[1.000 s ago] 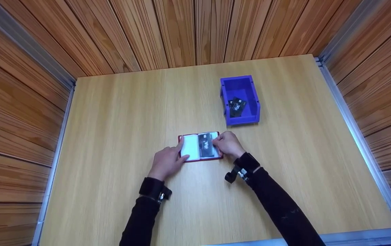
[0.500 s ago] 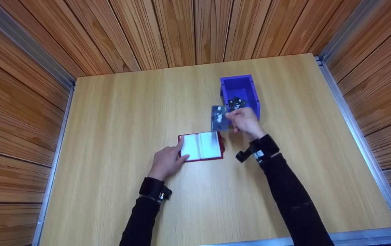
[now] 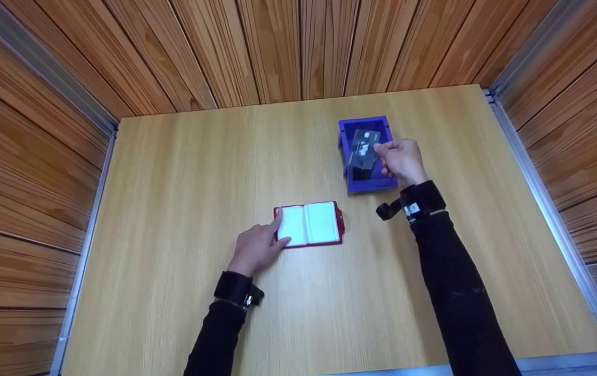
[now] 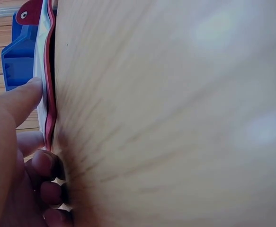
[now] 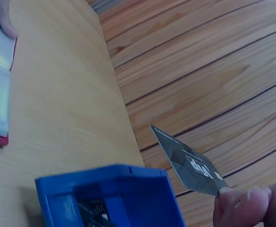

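My right hand (image 3: 402, 159) pinches a dark VIP card (image 3: 364, 150) by one edge between thumb and fingers. In the right wrist view the card (image 5: 187, 165) stands tilted above the blue-purple bin (image 5: 104, 174). Another dark card (image 5: 94, 211) lies inside the bin. My left hand (image 3: 257, 247) rests at the left side of an open red card holder (image 3: 323, 222) with whitish sleeve pages, index finger and thumb extended onto the left page. The left wrist view has the thumb (image 4: 26, 97) on the page beside the red cover edge (image 4: 49, 94); the other fingers are curled low by the table.
The bin (image 3: 372, 186) stands on the wooden table (image 3: 183, 183), behind and to the right of the card holder. Wood-plank walls (image 3: 277, 49) close off the back and sides, with metal rails (image 3: 538, 193) along the table edges.
My right hand has drawn the card off the holder's right page and carried it up and right, over the bin. My left hand stays on the holder.
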### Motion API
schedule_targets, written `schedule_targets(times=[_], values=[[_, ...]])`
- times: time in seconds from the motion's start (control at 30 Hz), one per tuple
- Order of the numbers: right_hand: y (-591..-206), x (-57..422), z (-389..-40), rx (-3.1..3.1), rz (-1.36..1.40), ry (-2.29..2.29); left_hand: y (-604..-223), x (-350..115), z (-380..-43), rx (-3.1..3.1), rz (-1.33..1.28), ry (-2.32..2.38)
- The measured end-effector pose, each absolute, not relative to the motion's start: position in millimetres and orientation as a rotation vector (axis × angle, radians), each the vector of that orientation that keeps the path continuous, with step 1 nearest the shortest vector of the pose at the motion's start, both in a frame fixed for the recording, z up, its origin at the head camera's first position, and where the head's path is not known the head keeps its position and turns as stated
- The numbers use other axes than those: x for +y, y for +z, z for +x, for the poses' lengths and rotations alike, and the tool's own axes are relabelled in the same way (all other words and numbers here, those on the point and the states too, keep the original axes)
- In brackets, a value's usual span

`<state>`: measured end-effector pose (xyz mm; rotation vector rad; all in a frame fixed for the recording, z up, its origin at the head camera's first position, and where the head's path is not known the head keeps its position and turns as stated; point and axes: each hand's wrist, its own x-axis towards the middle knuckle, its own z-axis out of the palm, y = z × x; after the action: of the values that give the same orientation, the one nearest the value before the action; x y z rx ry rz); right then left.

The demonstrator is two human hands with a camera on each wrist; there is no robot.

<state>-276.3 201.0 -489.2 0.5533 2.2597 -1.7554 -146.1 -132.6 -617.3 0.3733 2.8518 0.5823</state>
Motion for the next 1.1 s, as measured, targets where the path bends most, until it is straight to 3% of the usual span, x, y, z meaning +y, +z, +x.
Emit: schedule_targets(times=[0.43,1.1], values=[[-516,209,-295,2.526,0.743,-1.567,-619,-132,-145,2.841,0.372,0.575],[-553,180,-294,2.975,0.716,-0.85,-616,-133,-146,2.849,0.364,0.588]])
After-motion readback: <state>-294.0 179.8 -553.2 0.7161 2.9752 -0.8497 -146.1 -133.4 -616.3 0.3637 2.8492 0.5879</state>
